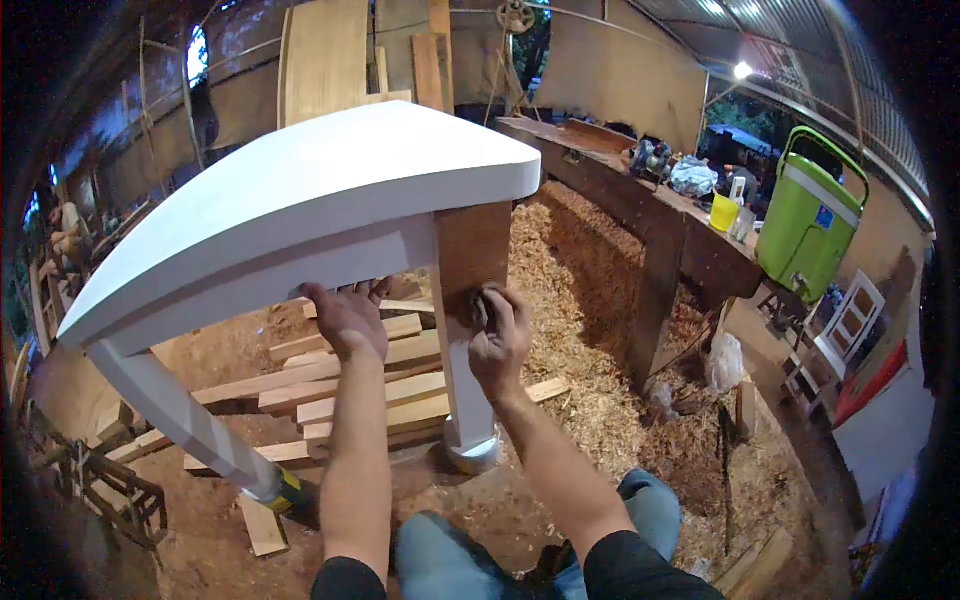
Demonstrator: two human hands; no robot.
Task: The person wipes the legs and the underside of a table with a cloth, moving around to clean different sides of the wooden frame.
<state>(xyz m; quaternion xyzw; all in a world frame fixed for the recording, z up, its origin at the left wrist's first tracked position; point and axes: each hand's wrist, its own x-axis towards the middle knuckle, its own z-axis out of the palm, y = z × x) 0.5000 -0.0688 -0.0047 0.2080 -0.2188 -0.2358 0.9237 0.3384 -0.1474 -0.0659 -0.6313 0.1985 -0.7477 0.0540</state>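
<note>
A white-painted table (330, 160) with a curved edge stands before me on white legs. Its front leg (465, 385) is white lower down, with a bare brown section (470, 245) at the top. My left hand (350, 318) is closed around the lower edge of the white apron (300, 268), its fingertips partly hidden behind it. Against the brown section, my right hand (502, 335) presses a small dark pad (483, 310), fingers curled round it; its exact kind is not clear. The far-left leg (200, 420) has a yellow and black wrapping (287, 492) near its foot.
Stacked timber strips (370, 385) lie under the table. Wood shavings (570, 330) cover the ground to the right. A long workbench (640, 215) holds a yellow cup (723, 211), tools and a green cooler (812, 225). A small white frame (850, 320) stands at far right.
</note>
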